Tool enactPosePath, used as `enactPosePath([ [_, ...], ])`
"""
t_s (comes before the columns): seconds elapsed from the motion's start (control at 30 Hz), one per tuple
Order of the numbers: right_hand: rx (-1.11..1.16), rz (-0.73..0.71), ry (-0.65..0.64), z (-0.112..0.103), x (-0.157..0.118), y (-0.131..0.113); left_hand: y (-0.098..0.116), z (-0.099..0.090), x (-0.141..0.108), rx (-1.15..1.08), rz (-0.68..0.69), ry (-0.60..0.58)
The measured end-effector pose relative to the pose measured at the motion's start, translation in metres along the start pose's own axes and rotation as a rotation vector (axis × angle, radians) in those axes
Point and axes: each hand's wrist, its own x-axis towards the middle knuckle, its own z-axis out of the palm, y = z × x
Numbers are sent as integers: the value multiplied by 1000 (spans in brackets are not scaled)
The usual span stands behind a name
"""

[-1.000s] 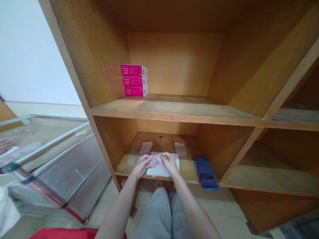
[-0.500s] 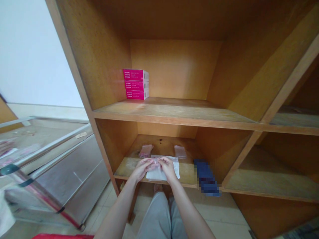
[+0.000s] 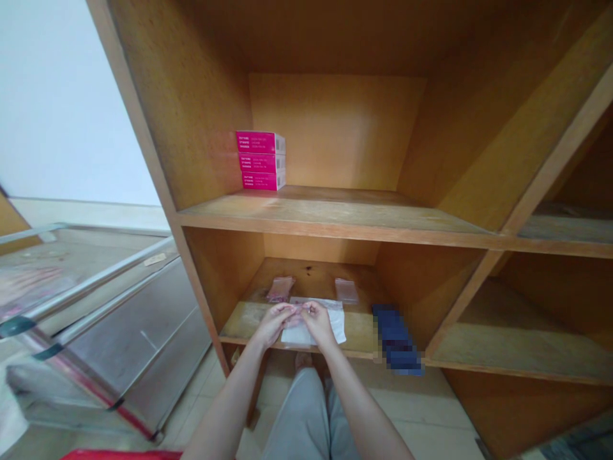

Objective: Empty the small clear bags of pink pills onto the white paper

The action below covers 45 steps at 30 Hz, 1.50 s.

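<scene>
My left hand and my right hand meet over a white sheet on the lower shelf. Between their fingertips they pinch a small clear plastic bag with a pinkish tint; its contents are too small to make out. Just beyond my left hand lies a clear bag with pink in it. Behind the right hand, a flat stack of clear plastic bags rests on the wood.
Pink boxes are stacked on the upper shelf. A pixelated dark blue item overhangs the lower shelf's front edge at right. Left of the cabinet stands a metal-framed cart, with a blurred hand-like shape over its top.
My hands stay over the white sheet, with only slight finger movement on the small bag. On the cart, the blurred hand-like shape has moved to the right.
</scene>
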Motion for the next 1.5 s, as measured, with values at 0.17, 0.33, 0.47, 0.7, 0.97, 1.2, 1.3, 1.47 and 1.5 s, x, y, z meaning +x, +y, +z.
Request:
enactPosePath([
  [0.17,-75,-34,18,2,1,-1,1,2,0,15,4,-7],
  [0.33,-126,-8,55,7,-2,-5,2,5,-1,33,29,12],
  [0.47,-171,11,84,11,-4,-5,4,8,-2,58,78,14],
  [0.7,-139,20,-2,5,-1,-17,4,5,-2,42,51,-3],
  [0.97,-33,154,-324,-20,14,-45,6,1,-4,3,4,-86],
  [1.2,-34,190,-288,-21,22,-41,7,4,-5,-33,-12,-88],
  [1.3,-32,182,-242,-21,23,-36,7,3,-3,-45,-15,-37],
  [1.47,-55,141,-216,-20,24,-30,6,1,-2,-72,-18,47],
  [1.5,-66,121,-208,-20,24,-30,7,1,-2,-78,-18,48],
])
